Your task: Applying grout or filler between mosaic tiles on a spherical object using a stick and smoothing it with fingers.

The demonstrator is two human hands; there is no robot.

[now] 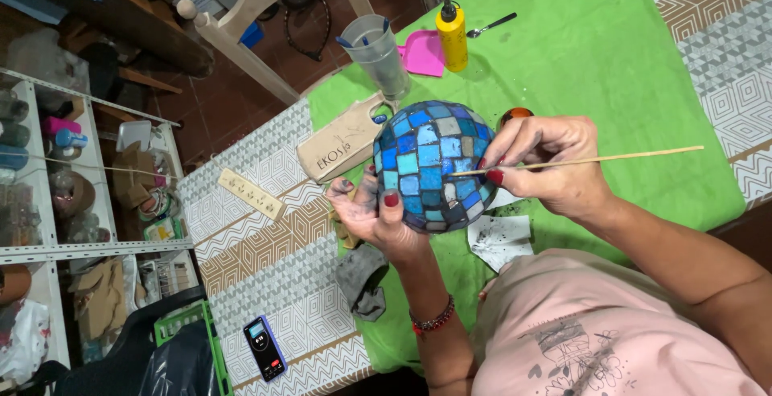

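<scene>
I am cupping the mosaic ball (432, 164) in my left hand (371, 213) while my right hand (547, 163) is pinching a thin wooden stick (595, 159) against its mostly tiled, dark-grouted blue surface, so cleaning seems well advanced.

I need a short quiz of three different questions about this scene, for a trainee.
1. True or false: the left hand holds the mosaic ball from below.
2. What does the right hand hold? A) a spoon B) a thin wooden stick C) a phone
3. Which colour is the bottle on the green cloth?

Key:
1. True.
2. B; its tip touches the ball.
3. Yellow, with a black cap.
</scene>
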